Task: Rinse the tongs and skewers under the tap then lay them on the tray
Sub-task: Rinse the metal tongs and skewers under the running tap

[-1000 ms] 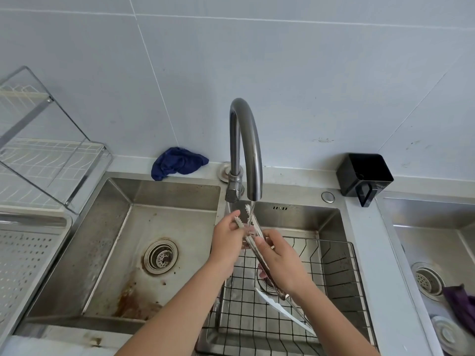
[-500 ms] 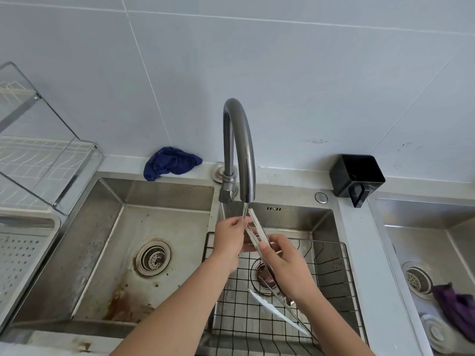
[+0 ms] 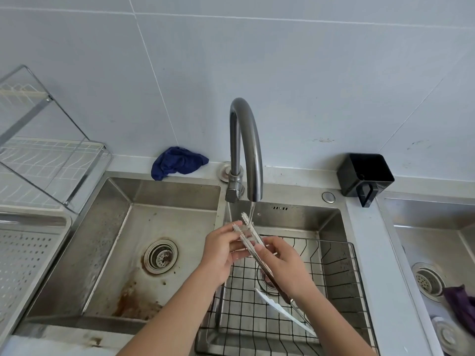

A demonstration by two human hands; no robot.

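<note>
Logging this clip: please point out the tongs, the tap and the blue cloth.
tongs (image 3: 254,232), head view, upper serrated arm.
tap (image 3: 253,140), head view, curved spout.
blue cloth (image 3: 177,163), head view, middle of fabric.

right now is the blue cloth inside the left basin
No, the blue cloth lies on the ledge behind the left basin.

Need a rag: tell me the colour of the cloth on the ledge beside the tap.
Dark blue; the cloth shows best in the head view.

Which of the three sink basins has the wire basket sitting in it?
The middle basin, under the tap. The left basin has rust stains; the right basin holds a purple cloth.
</note>
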